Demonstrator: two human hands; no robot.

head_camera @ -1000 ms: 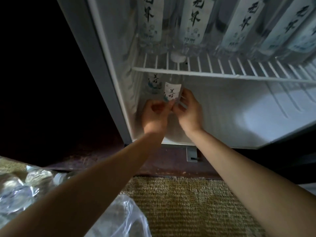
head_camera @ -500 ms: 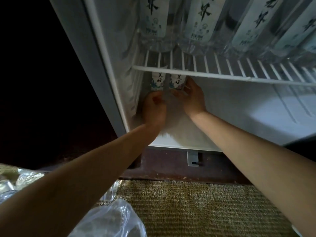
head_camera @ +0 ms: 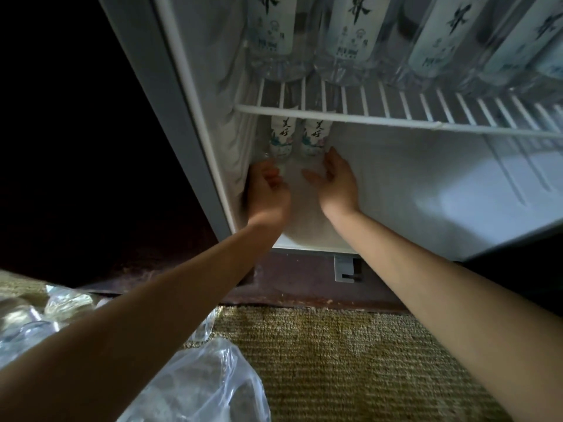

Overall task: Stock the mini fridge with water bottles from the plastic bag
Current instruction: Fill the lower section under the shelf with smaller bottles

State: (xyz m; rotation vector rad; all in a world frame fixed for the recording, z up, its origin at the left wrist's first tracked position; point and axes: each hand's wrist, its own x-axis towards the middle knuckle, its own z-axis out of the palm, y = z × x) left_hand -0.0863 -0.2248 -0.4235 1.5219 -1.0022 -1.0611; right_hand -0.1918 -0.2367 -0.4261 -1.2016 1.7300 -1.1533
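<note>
The open mini fridge [head_camera: 396, 184] fills the upper view. Two small labelled water bottles stand side by side at the back left of its bottom compartment, the left bottle [head_camera: 281, 138] and the right bottle [head_camera: 313, 138]. My left hand [head_camera: 266, 193] sits just in front of the left bottle, fingers curled loosely, holding nothing. My right hand [head_camera: 336, 181] is open beside the right bottle, its fingertips near the bottle's base. Several larger bottles [head_camera: 350, 35] stand on the white wire shelf [head_camera: 396, 117] above. The clear plastic bag [head_camera: 198, 385] with bottles lies at the lower left.
The fridge's left wall and door frame [head_camera: 170, 117] run close beside my left hand. A dark wooden base [head_camera: 304, 287] with a metal hinge bracket [head_camera: 345, 268] sits under the fridge. Woven olive carpet [head_camera: 350, 360] covers the floor. The bottom compartment extends to the right of the two bottles.
Both hands carried a bottle into the bottom compartment, set it beside the first one, and have let go. The hands now sit slightly back from the bottles.
</note>
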